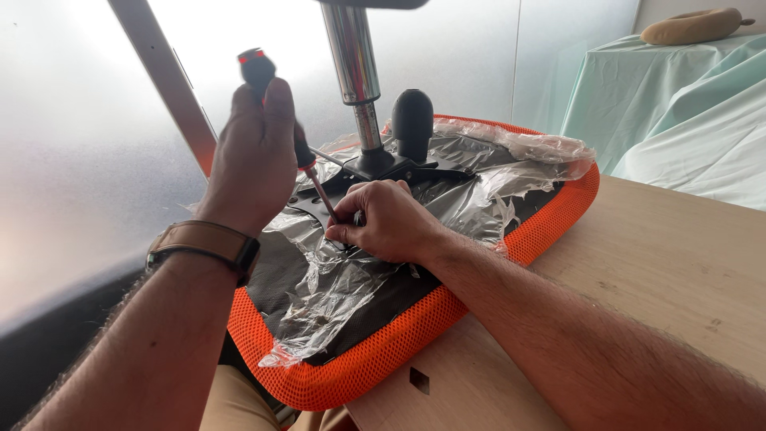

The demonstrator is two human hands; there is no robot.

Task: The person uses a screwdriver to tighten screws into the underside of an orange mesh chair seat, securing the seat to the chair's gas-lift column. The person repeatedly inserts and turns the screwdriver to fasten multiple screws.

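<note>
Left hand (254, 152) grip closed around the black-and-red handle of a screwdriver (287, 128), thumb up along the handle, shaft angled down and right toward the black metal mounting plate (351, 179). Right hand (387, 222) grip pinched shut at the shaft's tip; fingers curled, seemingly steadying a screw or the tip itself, too small to tell which. Tip meets the plate just beside the right fingertips.

Step in hand, judged: driving or seating a screw in the plate on the underside of an upturned orange mesh chair seat (399, 339). Next move likely calls for keeping the shaft lined up on the screw head, downward pressure, wrist rotation from the left hand.

Left forearm comes up from lower left, wrist cocked, brown watch strap (206, 239) on it. Right forearm enters from lower right, lying low over the seat edge.

Outward: crinkled clear plastic wrap (335, 279) covers the seat underside. Chrome gas-lift column (355, 72) stands up from the plate, black lever knob (412, 120) just beside it. Seat rests partly on a wooden surface (662, 263), overhanging its near-left edge. Green cloth-draped furniture (678, 104) well apart, upper right.
</note>
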